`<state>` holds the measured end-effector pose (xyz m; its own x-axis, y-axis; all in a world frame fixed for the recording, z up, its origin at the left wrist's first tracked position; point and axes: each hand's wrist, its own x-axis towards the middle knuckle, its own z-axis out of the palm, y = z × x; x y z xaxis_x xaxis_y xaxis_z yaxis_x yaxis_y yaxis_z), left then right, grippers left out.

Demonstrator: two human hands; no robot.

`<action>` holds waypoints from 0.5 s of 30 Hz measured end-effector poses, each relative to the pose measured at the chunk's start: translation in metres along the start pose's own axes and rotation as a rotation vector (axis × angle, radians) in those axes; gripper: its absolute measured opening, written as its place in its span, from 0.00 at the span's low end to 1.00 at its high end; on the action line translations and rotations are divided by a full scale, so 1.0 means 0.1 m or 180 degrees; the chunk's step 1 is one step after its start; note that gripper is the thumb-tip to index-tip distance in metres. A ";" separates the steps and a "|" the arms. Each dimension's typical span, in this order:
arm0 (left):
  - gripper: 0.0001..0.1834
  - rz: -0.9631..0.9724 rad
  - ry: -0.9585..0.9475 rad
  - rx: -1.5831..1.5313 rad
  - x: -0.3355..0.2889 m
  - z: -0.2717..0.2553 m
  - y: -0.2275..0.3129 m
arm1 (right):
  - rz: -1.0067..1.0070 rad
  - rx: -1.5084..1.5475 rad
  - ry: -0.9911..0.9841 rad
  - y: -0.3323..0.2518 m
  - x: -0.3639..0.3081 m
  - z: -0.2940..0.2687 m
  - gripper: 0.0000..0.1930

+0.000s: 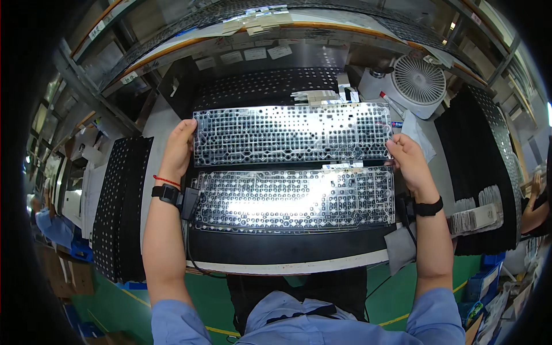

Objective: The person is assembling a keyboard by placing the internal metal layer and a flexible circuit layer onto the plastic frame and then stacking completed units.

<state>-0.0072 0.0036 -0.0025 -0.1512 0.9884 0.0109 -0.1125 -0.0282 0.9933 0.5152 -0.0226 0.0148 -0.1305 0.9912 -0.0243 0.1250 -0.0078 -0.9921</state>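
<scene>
A shiny keyboard membrane sheet (287,135), covered in dots and holes, is held level by its two short ends. My left hand (180,144) pinches its left edge, thumb on top. At the opposite edge, my right hand (407,155) grips the sheet near its lower right corner. Closer to me, a second keyboard membrane sheet (299,198) lies on the black work surface (287,244), bright with glare. Pale connector tails show at the far edge of both sheets. Whatever lies directly under the held sheet is hidden.
Dotted black sheets are stacked at the left (118,213), with another dark stack (477,167) at the right. A white fan (418,80) stands at the back right. Small pale strips (474,218) lie on the right stack. A shelf (276,29) spans the back.
</scene>
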 end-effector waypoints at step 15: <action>0.10 0.0271 0.0023 0.0036 -0.08 0.06 0.10 | -0.0011 0.0134 0.0129 -0.11 -0.04 0.01 0.04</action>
<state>-0.0014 -0.0040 0.0084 -0.1669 0.9814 0.0948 -0.0877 -0.1105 0.9900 0.5137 -0.0264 0.0255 -0.0908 0.9957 -0.0165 0.0832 -0.0090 -0.9965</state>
